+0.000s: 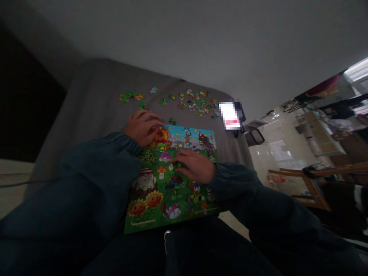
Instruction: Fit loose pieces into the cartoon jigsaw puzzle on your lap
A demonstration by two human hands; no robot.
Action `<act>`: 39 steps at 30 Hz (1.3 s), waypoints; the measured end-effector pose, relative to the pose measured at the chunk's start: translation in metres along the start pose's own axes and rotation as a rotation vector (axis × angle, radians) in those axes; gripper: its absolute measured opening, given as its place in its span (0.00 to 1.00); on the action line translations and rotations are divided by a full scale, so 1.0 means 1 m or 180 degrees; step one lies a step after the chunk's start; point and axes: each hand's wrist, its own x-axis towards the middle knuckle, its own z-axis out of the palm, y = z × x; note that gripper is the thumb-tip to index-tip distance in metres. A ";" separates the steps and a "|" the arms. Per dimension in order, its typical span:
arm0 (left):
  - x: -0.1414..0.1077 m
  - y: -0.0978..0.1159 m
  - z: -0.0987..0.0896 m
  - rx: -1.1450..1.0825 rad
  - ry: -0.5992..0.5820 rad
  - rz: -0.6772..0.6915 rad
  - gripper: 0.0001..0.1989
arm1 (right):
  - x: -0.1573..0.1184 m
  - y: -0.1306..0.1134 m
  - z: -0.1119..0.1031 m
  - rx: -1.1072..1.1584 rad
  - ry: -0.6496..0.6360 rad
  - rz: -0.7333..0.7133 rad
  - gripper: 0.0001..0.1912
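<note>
A colourful picture board [169, 197] with sunflowers, mushrooms and other cartoon figures lies at the front of the grey-covered surface. My left hand [143, 127] rests at its upper left corner, fingers stretched over the edge and apart from one another. Over the board's middle is my right hand [195, 165], its fingers bent and pointing left; whether anything is under the fingertips is too small to tell. Loose puzzle pieces [198, 102] are scattered beyond the board, with a green group [129, 96] farther left. One green piece [172, 120] lies just past the board's top edge.
A lit phone [230, 116] lies right of the loose pieces on the grey cloth [94, 92]. A pale wall rises behind. Off to the right, below the surface, stand a wooden chair [314, 188] and a pale cabinet on a shiny floor.
</note>
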 end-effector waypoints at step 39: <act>0.000 0.000 0.001 0.0018 0.0066 0.0065 0.13 | 0.004 -0.002 0.008 0.0115 0.0062 0.0037 0.23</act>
